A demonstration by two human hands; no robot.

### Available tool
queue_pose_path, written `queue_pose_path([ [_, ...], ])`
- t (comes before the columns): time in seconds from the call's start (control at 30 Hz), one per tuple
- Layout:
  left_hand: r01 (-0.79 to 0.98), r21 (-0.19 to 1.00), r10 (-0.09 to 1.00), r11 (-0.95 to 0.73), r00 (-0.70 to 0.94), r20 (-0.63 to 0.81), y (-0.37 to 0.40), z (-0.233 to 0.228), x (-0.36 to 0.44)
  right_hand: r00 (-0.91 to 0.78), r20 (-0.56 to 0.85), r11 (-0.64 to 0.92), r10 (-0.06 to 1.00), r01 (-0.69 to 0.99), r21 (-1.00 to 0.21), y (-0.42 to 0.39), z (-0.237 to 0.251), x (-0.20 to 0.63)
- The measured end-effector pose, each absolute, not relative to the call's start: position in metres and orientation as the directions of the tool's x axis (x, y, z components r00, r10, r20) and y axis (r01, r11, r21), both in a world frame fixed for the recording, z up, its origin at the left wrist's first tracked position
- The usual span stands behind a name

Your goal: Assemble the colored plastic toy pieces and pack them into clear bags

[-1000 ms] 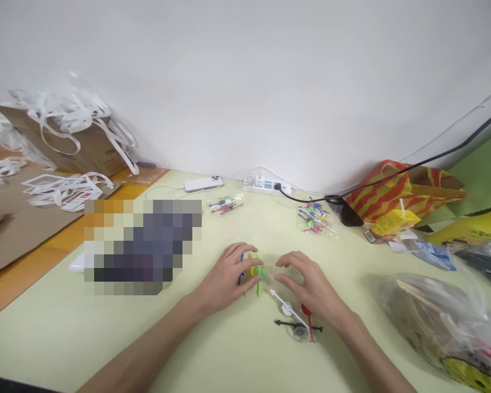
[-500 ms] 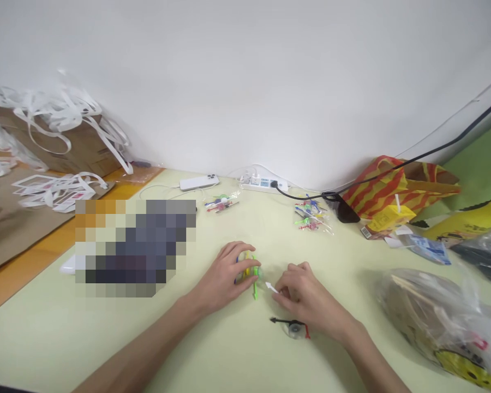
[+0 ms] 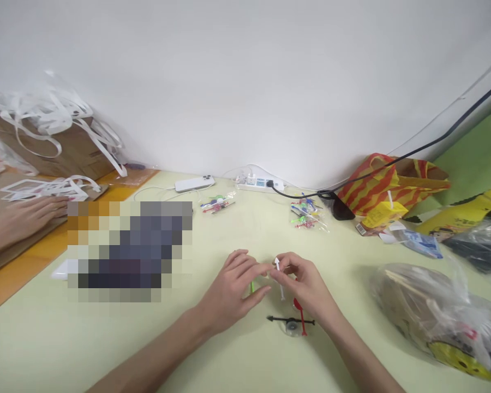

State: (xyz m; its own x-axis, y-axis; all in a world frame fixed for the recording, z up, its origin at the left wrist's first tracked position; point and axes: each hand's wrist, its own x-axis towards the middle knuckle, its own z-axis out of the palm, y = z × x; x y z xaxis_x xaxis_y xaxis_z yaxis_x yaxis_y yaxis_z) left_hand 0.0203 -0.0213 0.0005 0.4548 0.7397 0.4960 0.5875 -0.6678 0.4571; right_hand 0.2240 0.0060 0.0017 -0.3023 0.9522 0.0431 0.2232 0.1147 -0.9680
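Observation:
A small white arrow-shaped plastic piece (image 3: pixel 281 286) is pinched between the thumb and fingers of my right hand (image 3: pixel 300 281), its head pointing up. My left hand (image 3: pixel 233 292) has its thumb and index finger apart, the index fingertip close to the right fingertips and the arrow. A bit of a green plastic piece (image 3: pixel 252 286) shows behind the left fingers; the rest is hidden. Below the hands lies a black arrow (image 3: pixel 279 319) with a clear suction cup (image 3: pixel 292 327) by it. A red plastic piece (image 3: pixel 301 319) crosses its right end, partly under my right hand.
Bagged colourful pieces (image 3: pixel 217 203) and more bagged pieces (image 3: pixel 306 213) lie farther back. Behind them are a phone (image 3: pixel 194 184) and a power strip (image 3: pixel 257 183). A plastic-wrapped bundle (image 3: pixel 417 311) sits right. Another person's hand (image 3: pixel 33 218) rests near white straps at left.
My left hand has let go of the green and yellow pieces. The white arrow has turned upright in my right hand, nearer the left. Another person's hand has come farther into view at left.

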Motion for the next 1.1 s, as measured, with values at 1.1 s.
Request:
queue_pose_path([
  [1.1, 0.673, 0.458, 0.802, -0.581, 0.382, 0.459, -0.008, -0.009, 0.000, -0.462, 0.120, 0.386, 0.879, 0.541, -0.747, 0.008, -0.014, 0.224],
])
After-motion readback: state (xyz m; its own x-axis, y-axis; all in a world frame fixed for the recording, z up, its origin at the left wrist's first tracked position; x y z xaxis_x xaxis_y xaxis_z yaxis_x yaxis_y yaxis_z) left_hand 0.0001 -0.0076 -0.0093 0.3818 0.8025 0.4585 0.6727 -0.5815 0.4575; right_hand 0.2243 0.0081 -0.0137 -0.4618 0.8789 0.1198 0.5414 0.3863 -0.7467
